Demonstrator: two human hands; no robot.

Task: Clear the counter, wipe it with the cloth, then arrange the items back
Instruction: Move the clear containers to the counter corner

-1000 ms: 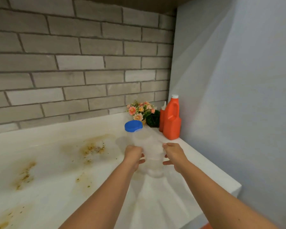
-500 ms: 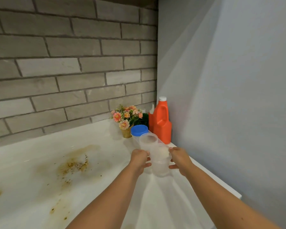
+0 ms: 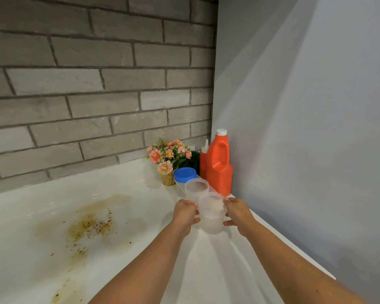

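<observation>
Head view | clear tub (image 3: 211, 218) upright (long axis vertical), centre-right of frame, at right end of counter (image 3: 140, 216) | left hand (image 3: 184, 212) and right hand (image 3: 237, 212) clasp its opposite sides — equally near | lift likely straight up

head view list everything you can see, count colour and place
clear plastic tub: one, see-through, lidless, held between both hands
second clear plastic tub: one, lidless, just behind it
blue-lidded clear tub: one, behind those
orange plastic jug: one, white cap, corner by grey wall
small orange nozzle bottle: one, left of jug
woven pot of pink flowers: one, by brick wall
white counter: one, brown stains on left
left hand: grips tub's left side
right hand: grips its right side
</observation>
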